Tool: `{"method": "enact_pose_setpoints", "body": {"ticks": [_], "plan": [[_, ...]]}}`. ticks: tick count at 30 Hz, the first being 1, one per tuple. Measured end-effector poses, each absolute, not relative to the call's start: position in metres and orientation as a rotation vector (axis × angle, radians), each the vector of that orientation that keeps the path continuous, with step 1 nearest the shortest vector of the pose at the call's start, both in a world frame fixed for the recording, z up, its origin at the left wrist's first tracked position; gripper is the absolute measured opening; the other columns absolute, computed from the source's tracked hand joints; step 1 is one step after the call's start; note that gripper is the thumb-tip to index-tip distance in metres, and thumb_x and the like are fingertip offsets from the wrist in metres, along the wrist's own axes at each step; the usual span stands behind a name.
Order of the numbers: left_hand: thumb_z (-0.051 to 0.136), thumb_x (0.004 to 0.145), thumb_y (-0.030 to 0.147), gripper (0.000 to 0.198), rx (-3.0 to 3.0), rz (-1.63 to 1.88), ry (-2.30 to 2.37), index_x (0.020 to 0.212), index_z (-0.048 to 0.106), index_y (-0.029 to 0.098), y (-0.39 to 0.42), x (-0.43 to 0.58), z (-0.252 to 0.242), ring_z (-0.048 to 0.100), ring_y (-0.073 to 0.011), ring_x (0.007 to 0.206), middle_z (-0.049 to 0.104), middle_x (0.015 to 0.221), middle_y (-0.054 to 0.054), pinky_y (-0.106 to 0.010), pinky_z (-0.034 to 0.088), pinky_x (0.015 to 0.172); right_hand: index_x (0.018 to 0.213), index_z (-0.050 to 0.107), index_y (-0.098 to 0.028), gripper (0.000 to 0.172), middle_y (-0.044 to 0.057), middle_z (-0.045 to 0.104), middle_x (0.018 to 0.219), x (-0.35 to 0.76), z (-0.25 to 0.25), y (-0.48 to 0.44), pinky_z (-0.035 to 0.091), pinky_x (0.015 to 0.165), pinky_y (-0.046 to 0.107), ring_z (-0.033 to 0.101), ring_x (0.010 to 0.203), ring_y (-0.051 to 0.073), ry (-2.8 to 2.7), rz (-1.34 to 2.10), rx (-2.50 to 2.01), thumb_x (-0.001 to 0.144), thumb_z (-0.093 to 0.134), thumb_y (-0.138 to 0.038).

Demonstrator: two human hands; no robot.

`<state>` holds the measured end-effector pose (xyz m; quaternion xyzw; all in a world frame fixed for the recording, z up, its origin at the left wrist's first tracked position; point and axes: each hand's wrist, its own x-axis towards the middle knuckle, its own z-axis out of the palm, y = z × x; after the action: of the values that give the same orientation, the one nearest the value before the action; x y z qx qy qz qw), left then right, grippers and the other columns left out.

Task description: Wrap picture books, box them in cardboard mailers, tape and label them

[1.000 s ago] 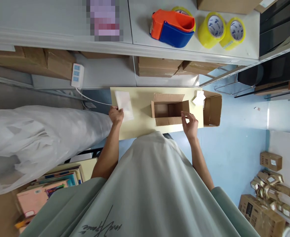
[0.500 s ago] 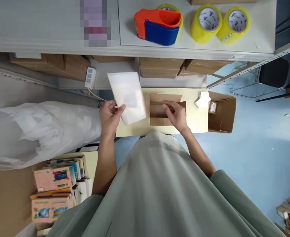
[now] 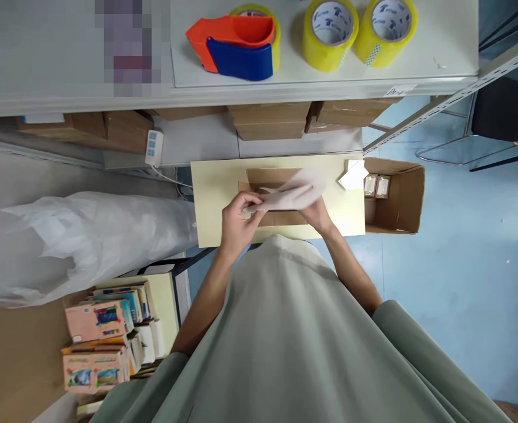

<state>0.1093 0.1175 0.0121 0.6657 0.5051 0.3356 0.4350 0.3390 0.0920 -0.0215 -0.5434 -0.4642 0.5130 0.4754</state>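
Over the open cardboard box (image 3: 280, 220) on the pale yellow table, a flat white wrapped packet (image 3: 285, 198) is held tilted, nearly edge-on. Its upper right part is blurred by motion. My left hand (image 3: 239, 226) pinches the left end between thumb and fingers. At the other end, my right hand (image 3: 317, 216) grips the packet from below, its fingers mostly hidden behind it. The packet covers much of the box's opening, so what lies inside cannot be made out.
White paper pieces (image 3: 354, 175) lie by the table's (image 3: 214, 176) right edge. Beside it stands a larger open carton (image 3: 395, 200) with small packs inside. An orange-blue tape dispenser (image 3: 236, 50) and yellow tape rolls (image 3: 331, 32) sit on the shelf above. A white plastic bag (image 3: 109, 235) bulges at left.
My left hand has brought the packet rightward over the box and tilted it from face-up to nearly edge-on. My right hand, empty before, now grips its right end. The view has shifted slightly.
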Motion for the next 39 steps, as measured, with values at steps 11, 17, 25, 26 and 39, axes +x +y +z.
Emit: {"method": "enact_pose_setpoints", "body": {"ticks": [11,17,25,26,39], "plan": [[0.081,0.103,0.027,0.034,2.179,0.740,1.186,0.132,0.065,0.027,0.105,0.133,0.012,0.051,-0.0363,0.164,0.052,0.174,-0.015,-0.060,0.054,0.130,0.104,0.081,-0.028,0.060,0.010,0.086,0.116,0.369,-0.032,0.075,0.063,0.114,0.053,0.079,0.122,0.035,-1.090,1.306,-1.222,0.084,0.086,-0.085],[0.087,0.101,0.049,0.115,2.242,0.730,1.179,0.185,0.010,0.033,0.109,0.135,0.038,0.036,-0.0396,0.175,0.036,0.188,-0.019,-0.059,0.040,0.140,0.105,0.083,-0.025,0.023,0.007,0.083,0.105,0.361,-0.032,0.084,0.063,0.097,0.047,0.072,0.102,0.030,-1.456,1.060,-1.521,0.103,0.070,-0.044],[0.059,0.115,0.026,0.037,2.491,0.336,1.126,0.147,0.076,0.031,0.132,0.129,0.039,0.074,-0.0322,0.128,0.083,0.133,-0.011,-0.052,0.057,0.115,0.122,0.086,-0.023,0.039,0.010,0.083,0.121,0.347,-0.016,0.095,0.055,0.106,0.051,0.065,0.114,0.034,-1.961,0.760,-1.635,0.101,0.057,-0.008],[0.057,0.116,0.024,0.034,2.485,0.320,1.141,0.139,0.080,0.030,0.135,0.127,0.036,0.075,-0.0308,0.119,0.084,0.123,-0.011,-0.049,0.058,0.109,0.124,0.086,-0.023,0.039,0.011,0.084,0.121,0.347,-0.015,0.096,0.054,0.106,0.050,0.065,0.115,0.034,-1.982,0.747,-1.660,0.103,0.057,-0.009],[0.060,0.110,0.020,0.034,2.145,0.223,1.427,0.140,0.076,0.024,0.173,0.109,-0.029,0.077,-0.0304,0.122,0.082,0.136,-0.011,-0.042,0.059,0.106,0.141,0.072,-0.021,0.033,0.016,0.081,0.136,0.375,-0.059,0.124,0.059,0.109,0.053,0.071,0.128,0.037,-1.980,0.789,-1.954,0.112,0.057,-0.021]]}}
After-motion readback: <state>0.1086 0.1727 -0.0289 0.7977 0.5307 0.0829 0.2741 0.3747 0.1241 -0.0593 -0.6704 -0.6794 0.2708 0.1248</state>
